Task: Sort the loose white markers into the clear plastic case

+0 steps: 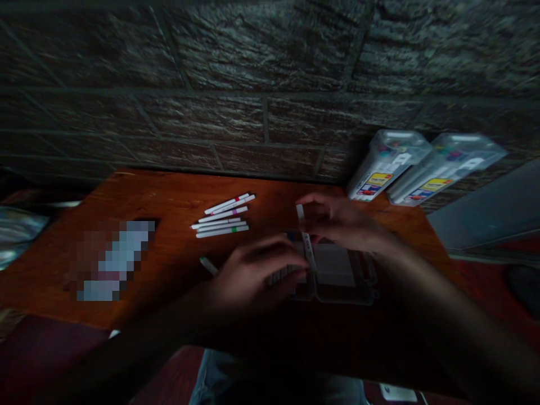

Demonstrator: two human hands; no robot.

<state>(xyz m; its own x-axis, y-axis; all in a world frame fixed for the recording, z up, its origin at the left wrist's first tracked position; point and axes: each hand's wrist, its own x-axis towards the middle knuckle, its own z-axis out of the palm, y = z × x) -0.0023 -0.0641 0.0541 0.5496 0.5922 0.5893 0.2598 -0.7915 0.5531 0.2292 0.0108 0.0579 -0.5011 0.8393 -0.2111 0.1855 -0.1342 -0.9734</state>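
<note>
Right grip [343, 222] pinching pen [309, 251] above open case [337, 267] | left grip [248, 273]: can't tell | loose pens [223, 232], 10 o'clock | next needs steadiness

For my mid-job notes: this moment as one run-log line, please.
right hand: holding marker | left hand: fingers near its lower end | open case: beneath hands | loose markers: table, leftward | two boxes: back right

Each of the two tall, clear plastic cases, the left one [386, 160] and the right one [447, 166], bears a large white mark shaped like an "A". The print on their yellow, blue and red labels and on the slim white pen [307, 247] between the hands is too small and blurred to read.
</note>
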